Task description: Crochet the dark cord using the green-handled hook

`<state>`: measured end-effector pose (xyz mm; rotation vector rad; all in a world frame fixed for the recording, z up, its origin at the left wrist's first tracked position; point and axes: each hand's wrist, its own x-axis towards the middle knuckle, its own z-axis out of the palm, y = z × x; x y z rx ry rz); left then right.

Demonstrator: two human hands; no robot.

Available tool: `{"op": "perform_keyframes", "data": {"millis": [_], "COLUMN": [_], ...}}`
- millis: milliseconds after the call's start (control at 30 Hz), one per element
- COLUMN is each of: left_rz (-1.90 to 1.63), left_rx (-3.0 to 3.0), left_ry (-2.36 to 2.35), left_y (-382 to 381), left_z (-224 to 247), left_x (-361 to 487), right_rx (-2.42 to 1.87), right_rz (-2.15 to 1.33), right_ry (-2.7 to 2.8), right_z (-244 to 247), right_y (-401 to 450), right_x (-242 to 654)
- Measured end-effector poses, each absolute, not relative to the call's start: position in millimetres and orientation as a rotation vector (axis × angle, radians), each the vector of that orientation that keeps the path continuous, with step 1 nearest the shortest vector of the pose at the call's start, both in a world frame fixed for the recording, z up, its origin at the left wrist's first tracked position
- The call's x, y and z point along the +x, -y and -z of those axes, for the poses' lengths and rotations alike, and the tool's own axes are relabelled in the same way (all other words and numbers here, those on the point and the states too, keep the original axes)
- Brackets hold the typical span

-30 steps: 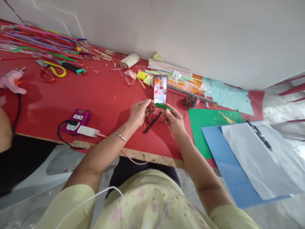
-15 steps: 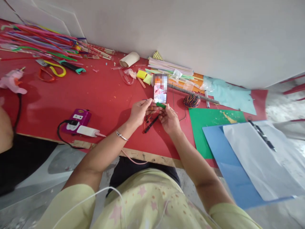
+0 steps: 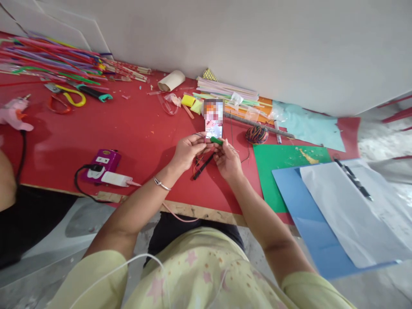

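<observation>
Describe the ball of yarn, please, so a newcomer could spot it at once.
On the red table, a green sheet lies right of the right hand. By its far left corner sits the ball of yarn, set apart from the grey stick by its round, multicoloured winding.

Your right hand (image 3: 229,161) pinches one end of a small green piece (image 3: 216,140); your left hand (image 3: 189,150) is at its other end, its grip too small to make out. You have a lit phone (image 3: 213,122) just beyond them and a black pen (image 3: 201,170) below, on the red table (image 3: 138,124). To your right are a yarn ball (image 3: 256,134), a green sheet (image 3: 270,184) and a blue folder (image 3: 299,223) bearing paper (image 3: 341,206). To your left lie a purple socket box (image 3: 107,159), scissors (image 3: 76,98), a pink glue gun (image 3: 13,113) and pipe cleaners (image 3: 51,60).
</observation>
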<state>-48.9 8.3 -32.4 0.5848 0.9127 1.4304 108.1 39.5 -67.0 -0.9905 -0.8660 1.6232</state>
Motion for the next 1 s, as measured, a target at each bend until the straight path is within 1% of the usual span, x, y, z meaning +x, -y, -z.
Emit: {"op": "perform_keyframes", "data": {"millis": [233,500,700,1000], "left_rz": [-1.389,-1.286,-1.217,-1.132], "left_rx": [0.581,0.593,0.601,0.633], "left_ry": [-0.948,-0.961,-0.999,-1.04], "left_y": [-11,-7,-7,-7], "left_z": [38,34,36,37], "left_x": [-51,-51,-51,-49], "right_rx": [-1.003,-0.893,-0.932,-0.951], "right_rz": [-1.637,-1.776,-1.77,-1.735], "right_ry": [0.869,0.663,0.803,1.038], "right_z": [67,57,50,58], "right_y": [-40,-53,-66,-89], "right_x": [109,118,127,131]}}
